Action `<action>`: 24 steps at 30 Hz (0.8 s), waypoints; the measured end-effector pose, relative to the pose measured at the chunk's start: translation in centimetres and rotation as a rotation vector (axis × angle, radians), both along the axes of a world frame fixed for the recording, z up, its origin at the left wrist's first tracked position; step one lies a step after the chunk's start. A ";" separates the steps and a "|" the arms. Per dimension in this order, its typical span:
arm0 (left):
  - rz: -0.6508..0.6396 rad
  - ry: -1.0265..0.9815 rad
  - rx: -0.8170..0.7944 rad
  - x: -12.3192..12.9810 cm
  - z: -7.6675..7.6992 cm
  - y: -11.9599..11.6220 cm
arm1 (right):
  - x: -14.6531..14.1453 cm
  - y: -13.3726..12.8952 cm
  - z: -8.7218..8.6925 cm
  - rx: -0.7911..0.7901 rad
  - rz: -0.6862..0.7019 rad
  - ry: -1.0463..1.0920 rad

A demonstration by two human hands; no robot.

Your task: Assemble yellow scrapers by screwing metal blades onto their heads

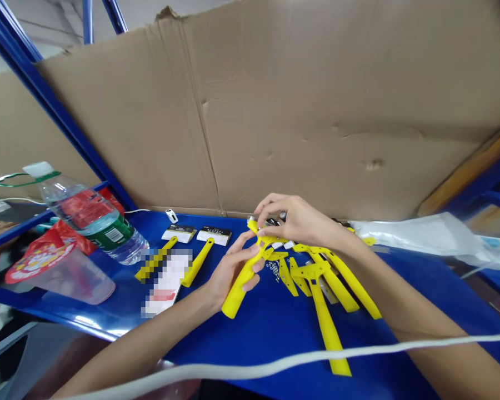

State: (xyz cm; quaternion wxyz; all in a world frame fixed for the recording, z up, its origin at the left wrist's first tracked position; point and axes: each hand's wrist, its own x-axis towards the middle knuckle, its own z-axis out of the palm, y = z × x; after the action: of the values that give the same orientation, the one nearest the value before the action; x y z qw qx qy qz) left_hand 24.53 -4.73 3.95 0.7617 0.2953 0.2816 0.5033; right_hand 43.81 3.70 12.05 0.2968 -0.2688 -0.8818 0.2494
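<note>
A yellow scraper handle [238, 293] is tilted up over the blue table, with my left hand [230, 268] wrapped around its grip. At its wide upper end, my right hand [294, 219] has thumb and fingers closed on the head. A small shiny edge shows there, and the fingers hide most of it. Just beyond lie small yellow plates [290, 278] and a scatter of small metal screws or nuts [274, 269]. More yellow scraper handles [327, 328] lie to the right, partly under my right forearm.
Two yellow scrapers with black-and-white labelled heads [214, 235] lie left, near a blurred-out white item [166, 283]. A water bottle [104, 222] and plastic cup [73, 275] stand tilted further left. Cardboard [316, 111] walls the back. A white cable [275, 364] crosses in front; clear plastic bags [437, 239] lie right.
</note>
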 end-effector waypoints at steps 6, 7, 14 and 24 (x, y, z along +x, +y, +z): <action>-0.022 -0.051 -0.113 -0.5 -2.4 0.4 | -0.6 1.1 -1.8 -0.050 -0.038 -0.123; -0.024 -0.059 -0.139 -0.6 -2.8 0.4 | -0.8 1.3 -2.3 -0.043 -0.040 -0.146; -0.039 -0.212 -0.261 -1.3 -3.5 0.8 | -1.9 2.4 -4.9 -0.045 0.022 -0.207; -0.077 -0.204 -0.272 -1.5 -3.1 0.8 | -1.8 2.4 -4.0 -0.099 0.033 -0.096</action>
State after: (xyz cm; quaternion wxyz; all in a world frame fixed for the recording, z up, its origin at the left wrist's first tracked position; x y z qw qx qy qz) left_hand 23.07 -3.92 0.85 0.8381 0.1474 0.2570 0.4581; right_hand 42.03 6.07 8.00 0.2363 -0.2804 -0.8859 0.2841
